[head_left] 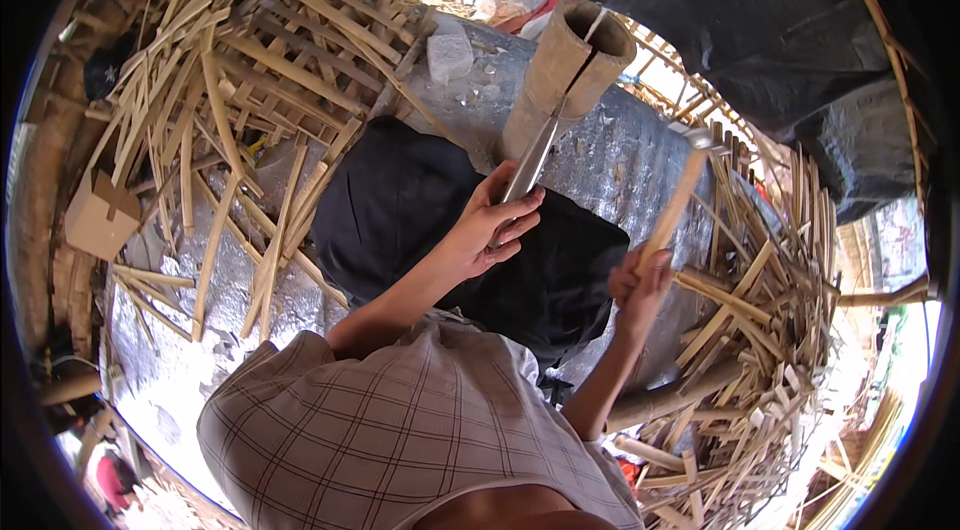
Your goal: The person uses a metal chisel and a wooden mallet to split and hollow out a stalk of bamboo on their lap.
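My left hand (490,225) is closed around a long, tapered silver metal tool (535,158), held slanting up and away from me. The tool's thin tip lies at the dark lengthwise slit in a hollow brown cylinder (540,80), which looks like bamboo or wood and stands tilted beyond my knees. Whether the tip touches the cylinder I cannot tell. On the right, my right hand (640,280) grips the lower handle of a hammer (680,192), its metal head raised, apart from the tool and the cylinder. My legs in black trousers lie under both hands.
Piles of split bamboo strips (290,60) lie at the left, with more strips (750,320) at the right. A pale stone block (450,58) sits on the silvery sheet (610,160). A cardboard box (103,217) is far left; a person in red (112,478) appears lower left.
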`<state>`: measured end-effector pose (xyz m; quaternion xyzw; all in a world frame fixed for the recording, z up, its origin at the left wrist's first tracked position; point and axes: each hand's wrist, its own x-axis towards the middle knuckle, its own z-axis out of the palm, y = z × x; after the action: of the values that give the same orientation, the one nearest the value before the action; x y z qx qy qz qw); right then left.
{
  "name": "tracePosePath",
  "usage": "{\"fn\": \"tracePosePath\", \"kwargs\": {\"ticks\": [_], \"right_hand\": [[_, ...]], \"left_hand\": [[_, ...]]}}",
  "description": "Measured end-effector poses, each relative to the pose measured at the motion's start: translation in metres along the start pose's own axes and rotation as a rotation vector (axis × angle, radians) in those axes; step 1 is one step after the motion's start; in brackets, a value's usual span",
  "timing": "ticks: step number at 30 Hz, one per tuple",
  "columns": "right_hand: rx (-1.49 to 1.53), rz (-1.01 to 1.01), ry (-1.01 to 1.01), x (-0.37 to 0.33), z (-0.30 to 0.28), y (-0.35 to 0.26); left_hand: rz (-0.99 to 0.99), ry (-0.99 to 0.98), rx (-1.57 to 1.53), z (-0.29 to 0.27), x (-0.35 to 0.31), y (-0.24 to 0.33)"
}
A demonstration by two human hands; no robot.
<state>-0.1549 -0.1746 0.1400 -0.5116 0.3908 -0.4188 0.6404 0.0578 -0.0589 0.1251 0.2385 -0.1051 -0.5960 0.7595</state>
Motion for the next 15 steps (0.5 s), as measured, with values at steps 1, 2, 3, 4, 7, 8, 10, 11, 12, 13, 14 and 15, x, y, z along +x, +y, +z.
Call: {"fn": "tracePosePath", "kwargs": {"ticks": [1,2,3,4,7,8,10,11,12,13,14,15], "right_hand": [[-0.024,-0.151,-0.070,0.001,0.004,-0.022],[-0.052,-0.305,-0.137,0.002,0.006,-0.042],[-0.039,-0.400,-0.168,0.003,0.010,-0.059],[-0.026,-0.493,-0.206,0.004,0.016,-0.072],[-0.155,-0.656,-0.182,0.005,0.030,-0.066],[-0.192,-0.682,-0.186,0.005,0.031,-0.061],[-0.661,-0.409,-0.202,-0.005,0.021,-0.052],[-0.912,-0.432,-0.225,-0.001,0.026,-0.052],[-1.163,-0.453,-0.251,0.004,0.031,-0.054],[-1.163,-0.416,-0.253,0.006,0.033,-0.054],[-1.165,-0.393,-0.258,0.010,0.033,-0.058],[-1.167,-0.369,-0.263,0.013,0.033,-0.062]], "left_hand": [[-0.002,-0.003,0.003,0.000,0.003,0.002],[-0.014,-0.001,-0.001,0.001,0.006,0.002],[-0.027,0.000,-0.005,0.002,0.009,0.003],[-0.035,0.007,-0.011,0.002,0.011,0.003],[-0.036,0.010,-0.025,0.002,0.015,0.002],[-0.037,0.009,-0.029,0.002,0.016,0.001],[-0.033,0.012,-0.038,0.000,0.017,0.000],[-0.063,0.028,-0.002,0.000,0.015,0.001],[-0.066,0.029,0.012,0.000,0.014,0.001],[-0.069,0.031,0.026,0.000,0.014,0.002],[-0.061,0.027,0.038,0.001,0.015,0.003],[-0.069,0.024,0.043,0.000,0.014,0.004]]}}
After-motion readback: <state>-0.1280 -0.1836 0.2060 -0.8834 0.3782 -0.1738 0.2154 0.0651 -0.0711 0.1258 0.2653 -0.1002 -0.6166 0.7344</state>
